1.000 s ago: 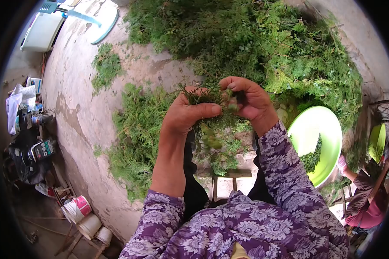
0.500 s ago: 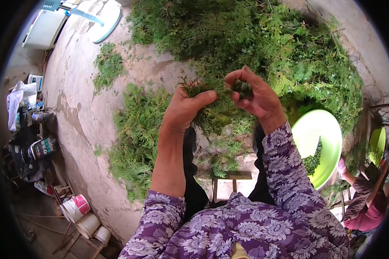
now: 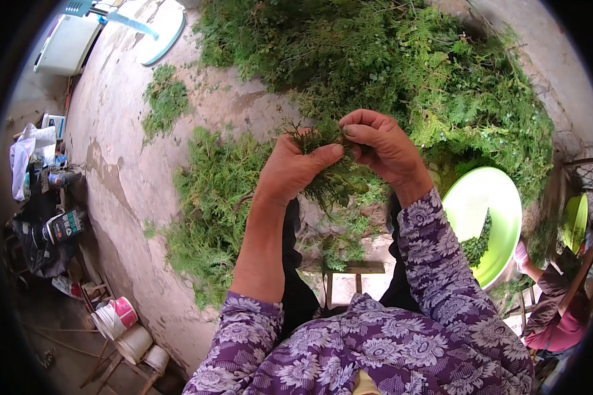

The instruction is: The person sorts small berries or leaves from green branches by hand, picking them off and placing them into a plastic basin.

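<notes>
My left hand (image 3: 290, 172) grips a bunch of green leafy sprigs (image 3: 333, 181) at chest height, thumb pressed across the stems. My right hand (image 3: 383, 150) meets it from the right, with its fingertips pinched on the top of the same bunch. The sprigs hang down between my wrists. Beneath my hands lies a loose heap of the same greenery (image 3: 207, 204) on the concrete floor. A lime-green basin (image 3: 471, 201) with some picked greens in it sits by my right forearm.
A large pile of green branches (image 3: 402, 72) fills the floor ahead. A small wooden stool (image 3: 346, 270) stands between my knees. Another person (image 3: 560, 306) sits at far right near a second green basin (image 3: 575, 217). Buckets (image 3: 122, 319) and clutter line the left edge.
My right hand lifted away from the bunch with its fingers spread, then came back down and pinched the top of the sprigs. My left hand shifted slightly right, still holding the bunch.
</notes>
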Available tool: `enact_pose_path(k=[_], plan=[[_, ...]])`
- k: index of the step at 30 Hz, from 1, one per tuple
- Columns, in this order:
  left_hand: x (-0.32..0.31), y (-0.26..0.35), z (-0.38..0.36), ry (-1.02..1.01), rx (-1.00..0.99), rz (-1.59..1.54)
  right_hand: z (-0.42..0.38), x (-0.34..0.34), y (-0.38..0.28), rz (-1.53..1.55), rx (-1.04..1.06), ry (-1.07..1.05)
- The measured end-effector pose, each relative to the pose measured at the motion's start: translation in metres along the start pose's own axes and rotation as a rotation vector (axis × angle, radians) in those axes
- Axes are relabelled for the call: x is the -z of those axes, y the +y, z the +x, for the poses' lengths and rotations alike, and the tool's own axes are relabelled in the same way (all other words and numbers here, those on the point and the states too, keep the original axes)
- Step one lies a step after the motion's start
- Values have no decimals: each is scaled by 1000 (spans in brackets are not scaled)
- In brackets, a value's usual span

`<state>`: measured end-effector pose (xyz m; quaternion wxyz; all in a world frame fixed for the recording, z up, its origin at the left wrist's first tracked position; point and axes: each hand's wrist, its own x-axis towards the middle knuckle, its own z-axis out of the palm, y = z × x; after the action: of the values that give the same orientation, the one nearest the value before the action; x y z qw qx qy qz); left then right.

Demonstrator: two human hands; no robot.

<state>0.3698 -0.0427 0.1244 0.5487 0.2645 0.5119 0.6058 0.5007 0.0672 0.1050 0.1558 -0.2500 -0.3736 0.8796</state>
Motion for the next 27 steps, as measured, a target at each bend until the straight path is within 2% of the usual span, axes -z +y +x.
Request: enact_pose_path(k=[5, 7, 10, 14, 16, 20, 22, 23, 25, 27], plan=[[-1, 3, -6, 44, 30, -5, -2, -4, 2, 13, -55, 20], [-1, 5, -8, 23, 31, -79, -2, -4, 8, 239, -112, -96], [2, 7, -11, -57, 32, -148, -4, -6, 10, 381, -158, -187], [6, 5, -11, -83, 26, -138, -7, -9, 12, 472, -183, -199], [5, 7, -13, -143, -29, -98, -3, -1, 19, 661, -268, -303], [10, 4, -13, -221, 16, -16, 4, 11, 15, 765, -195, -387], [1, 6, -11, 89, 72, -83, 5, 12, 11, 848, -150, -365], [1, 6, -8, 82, 69, -83, 5, 11, 9, 845, -144, -364], [2, 3, 0, 219, 71, -202, 4, 6, 6, 940, -130, -222], [6, 2, 3, 191, 108, -212, 2, 6, 2, 936, -105, -169]])
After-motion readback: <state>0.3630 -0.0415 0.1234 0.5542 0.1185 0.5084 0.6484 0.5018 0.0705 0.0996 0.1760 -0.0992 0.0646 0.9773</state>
